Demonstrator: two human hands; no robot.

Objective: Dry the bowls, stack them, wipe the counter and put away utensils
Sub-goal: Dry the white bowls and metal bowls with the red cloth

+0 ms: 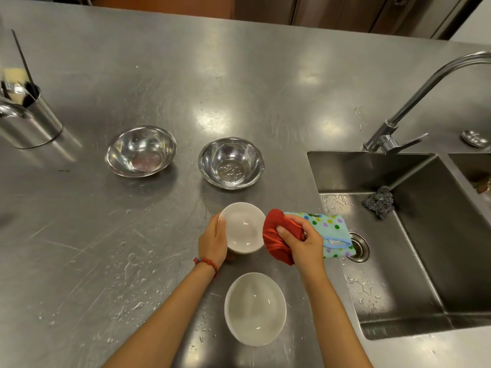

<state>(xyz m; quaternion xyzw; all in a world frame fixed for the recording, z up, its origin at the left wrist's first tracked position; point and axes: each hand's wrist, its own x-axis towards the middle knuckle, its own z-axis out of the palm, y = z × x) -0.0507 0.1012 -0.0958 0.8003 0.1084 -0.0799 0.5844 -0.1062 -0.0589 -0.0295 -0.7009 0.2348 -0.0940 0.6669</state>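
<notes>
Drying is the step in hand. The left hand has its grip closed on the rim of a small white bowl at desk centre; the right hand, at the bowl's 3 o'clock, holds a bunched red and dotted cloth. A second white bowl sits at 6 o'clock, two steel bowls at 11 and 12. Next, I judge, the cloth must press into the held bowl.

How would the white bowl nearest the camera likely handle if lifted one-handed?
The near white bowl looks glazed, and droplets lie on the counter around it, so it is probably slippery. It looks ceramic, so likely heavy for its size and breakable if dropped.
</notes>
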